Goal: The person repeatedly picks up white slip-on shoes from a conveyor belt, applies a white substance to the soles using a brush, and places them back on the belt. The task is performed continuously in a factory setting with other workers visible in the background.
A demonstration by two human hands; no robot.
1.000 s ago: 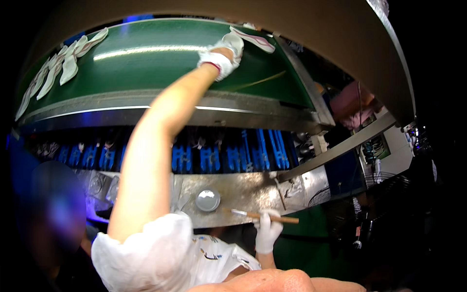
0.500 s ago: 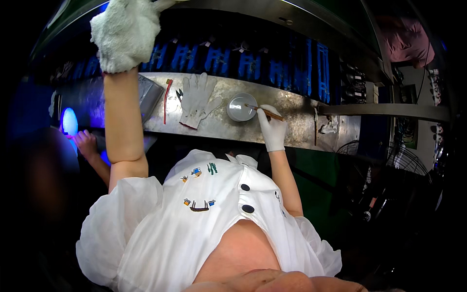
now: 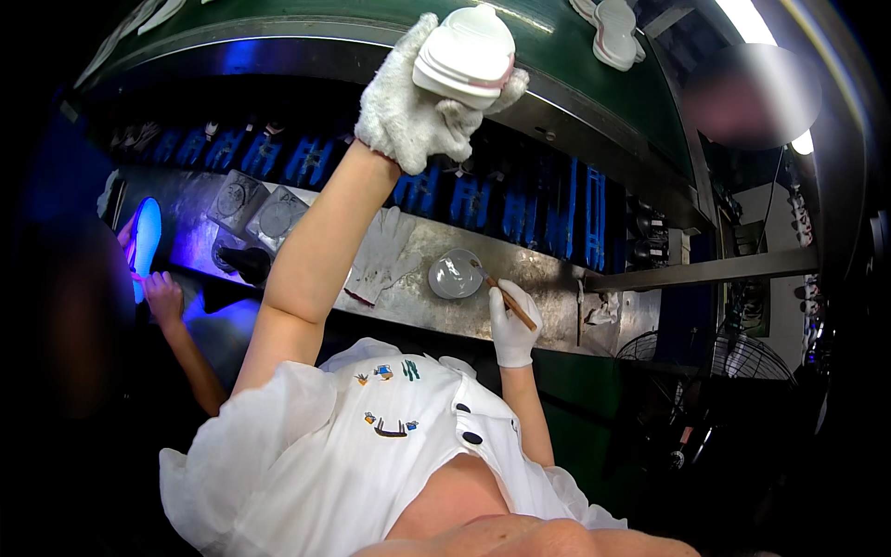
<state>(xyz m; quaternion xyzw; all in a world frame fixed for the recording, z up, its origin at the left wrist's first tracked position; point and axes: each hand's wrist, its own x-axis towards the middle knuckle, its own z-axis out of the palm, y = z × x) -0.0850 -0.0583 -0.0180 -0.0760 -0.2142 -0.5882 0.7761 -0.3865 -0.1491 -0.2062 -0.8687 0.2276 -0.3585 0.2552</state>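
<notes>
Raised over the edge of the green belt, my left hand [image 3: 413, 107] wears a thick white knit glove. Its fingers are wrapped round a white shoe sole [image 3: 467, 54] with a pinkish edge; whether it is one piece or several together I cannot tell. My right hand [image 3: 513, 325], in a thin white glove, grips a brush [image 3: 509, 302] by its wooden handle. The brush tip reaches the rim of a small round bowl [image 3: 455, 273] that holds a clear or whitish liquid. A loose white glove [image 3: 379, 255] lies on the metal bench, left of the bowl and partly behind my left forearm.
Along the far side runs the green belt [image 3: 557, 88], carrying more white soles [image 3: 614, 35]. Blue racks [image 3: 469, 200] stand below it, behind the metal bench [image 3: 413, 311]. At left, another person's hand [image 3: 165, 297] holds a sole [image 3: 146, 237] under blue light. A fan [image 3: 752, 357] stands at right.
My left hand has swung right along the belt, and a white sole now shows in it. My right hand has drawn back slightly, lifting the brush from the bowl's middle to its rim.
</notes>
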